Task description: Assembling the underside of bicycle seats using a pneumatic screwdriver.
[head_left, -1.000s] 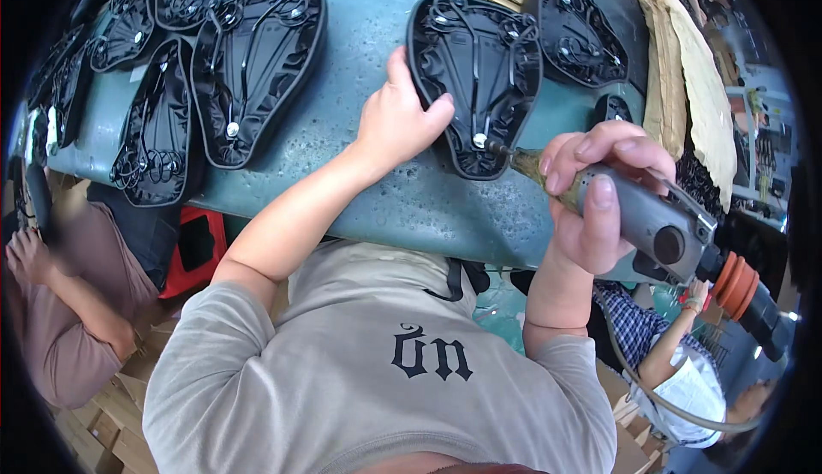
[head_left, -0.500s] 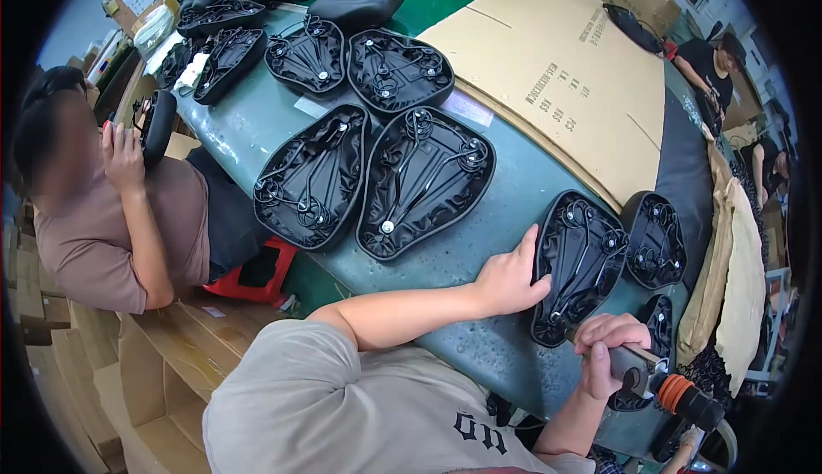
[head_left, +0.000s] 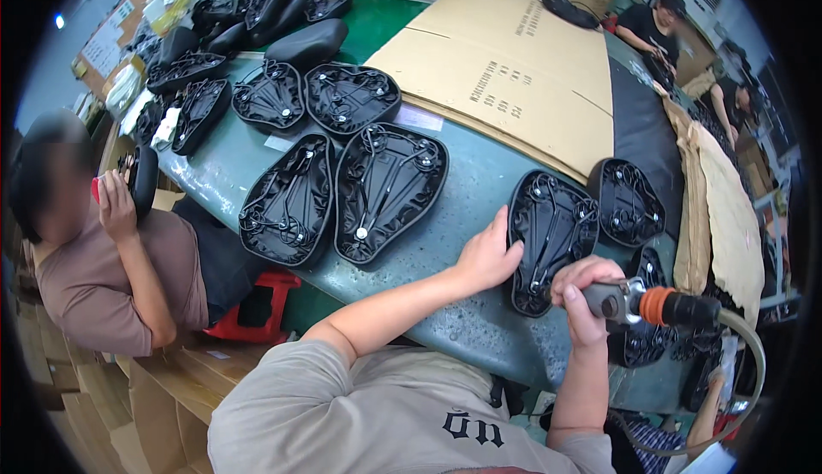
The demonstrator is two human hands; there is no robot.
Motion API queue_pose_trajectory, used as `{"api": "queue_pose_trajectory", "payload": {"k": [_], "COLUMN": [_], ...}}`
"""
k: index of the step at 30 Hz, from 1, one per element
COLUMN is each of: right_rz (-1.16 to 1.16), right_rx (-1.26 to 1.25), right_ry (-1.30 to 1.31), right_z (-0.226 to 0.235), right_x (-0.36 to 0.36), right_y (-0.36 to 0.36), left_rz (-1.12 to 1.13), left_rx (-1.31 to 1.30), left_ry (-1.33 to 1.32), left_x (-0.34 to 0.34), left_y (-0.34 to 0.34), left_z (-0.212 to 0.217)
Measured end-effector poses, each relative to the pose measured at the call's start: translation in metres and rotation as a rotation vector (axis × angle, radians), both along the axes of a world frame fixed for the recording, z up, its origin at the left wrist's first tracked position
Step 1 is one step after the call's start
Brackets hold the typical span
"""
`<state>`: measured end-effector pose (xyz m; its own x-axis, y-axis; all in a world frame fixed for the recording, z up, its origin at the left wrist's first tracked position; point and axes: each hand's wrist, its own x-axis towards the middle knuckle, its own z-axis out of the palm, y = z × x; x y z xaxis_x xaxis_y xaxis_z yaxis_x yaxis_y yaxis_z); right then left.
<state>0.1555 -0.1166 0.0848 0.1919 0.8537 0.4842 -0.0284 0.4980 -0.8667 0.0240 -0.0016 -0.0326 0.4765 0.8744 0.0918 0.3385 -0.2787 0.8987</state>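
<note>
An upturned black saddle (head_left: 555,226) lies on the green-topped table, its wire frame, bolts and gathered cover facing up. My left hand (head_left: 492,256) rests against its left side, fingers stretched along the outer edge and thumb apart near the rim. With my right hand (head_left: 586,286) I grip a grey air tool (head_left: 610,301) with an orange ring and a hose. Its front end is at the saddle's narrow end; my fingers hide the exact contact. Beside this saddle sits a smaller upturned saddle (head_left: 631,204).
More upturned saddles (head_left: 390,191) stand left of my hands and further back. Flat cardboard (head_left: 514,71) covers the far table. At left, a co-worker (head_left: 120,277) holds a saddle near a red stool (head_left: 257,307). The tool's hose (head_left: 758,371) loops down at right.
The whole view has shifted, moving the table and saddles in the picture. The tool's rear has swung up, so it lies more level. My left hand stays at the saddle's side.
</note>
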Motion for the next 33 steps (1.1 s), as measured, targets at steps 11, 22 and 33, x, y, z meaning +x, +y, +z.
{"api": "queue_pose_trajectory", "payload": {"k": [11,22,33], "right_rz": [-0.060,-0.112,-0.083], "right_rx": [0.271,0.102,0.013], "right_ry": [-0.075,0.004,-0.072], "right_z": [0.064,0.040,0.017], "right_x": [0.023,0.006,-0.009], "right_y": [-0.060,-0.040,-0.014], "left_rz": [-0.049,-0.021,-0.005], "left_rx": [0.104,0.772,0.642], "left_ry": [0.108,-0.004,-0.022], "left_x": [-0.050,-0.009,-0.017], "left_y": [0.059,-0.005,-0.007], "left_z": [0.042,0.027,0.030]}}
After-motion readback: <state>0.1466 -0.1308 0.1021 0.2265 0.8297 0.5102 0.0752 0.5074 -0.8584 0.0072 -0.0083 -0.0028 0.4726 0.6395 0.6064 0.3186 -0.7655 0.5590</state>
